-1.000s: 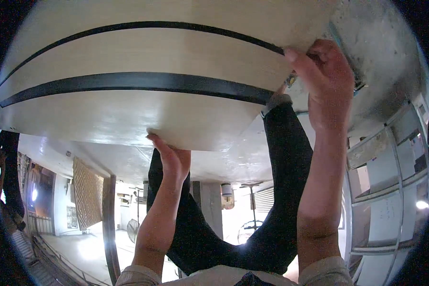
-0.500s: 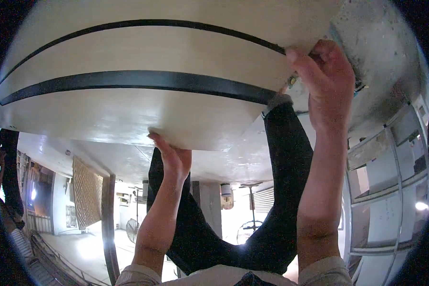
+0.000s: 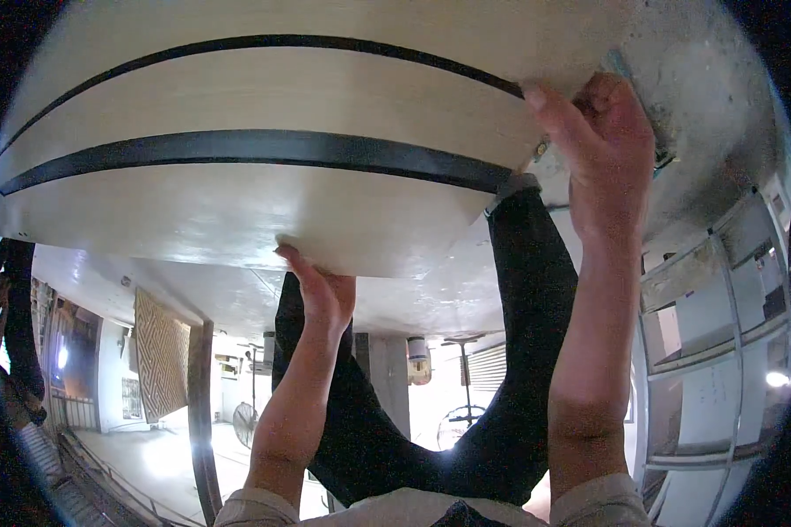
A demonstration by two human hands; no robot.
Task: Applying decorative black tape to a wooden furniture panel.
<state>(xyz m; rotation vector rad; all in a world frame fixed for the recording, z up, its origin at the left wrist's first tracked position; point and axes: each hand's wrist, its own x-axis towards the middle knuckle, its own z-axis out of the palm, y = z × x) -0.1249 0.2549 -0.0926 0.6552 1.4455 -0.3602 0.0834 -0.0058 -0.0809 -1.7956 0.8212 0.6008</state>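
Note:
A wide beige board [image 3: 202, 206] with a glossy surface spans the upper view, crossed by two black strips. The wider strip [image 3: 264, 147] lies nearer to me, and the thinner strip [image 3: 281, 41] farther off. My left hand [image 3: 327, 297] holds the board's near edge, thumb on top and the other fingers hidden below. At the board's right side, my right hand [image 3: 608, 140] is closed. Its thumb tip touches the right end of the thinner strip and its fingers curl inward. What those fingers hold, if anything, is hidden.
My dark-trousered legs [image 3: 536, 263] are spread, one foot by the board's right edge. A metal frame [image 3: 725, 307] stands at the right. A post [image 3: 202, 422], a patterned panel [image 3: 160, 356] and a fan [image 3: 243, 424] are at the left. Another person's dark-clad leg [image 3: 22, 316] shows at the far left.
Almost nothing differs. My right thumb has shifted very slightly left at the end of the thinner strip; my left hand stays at the board's near edge.

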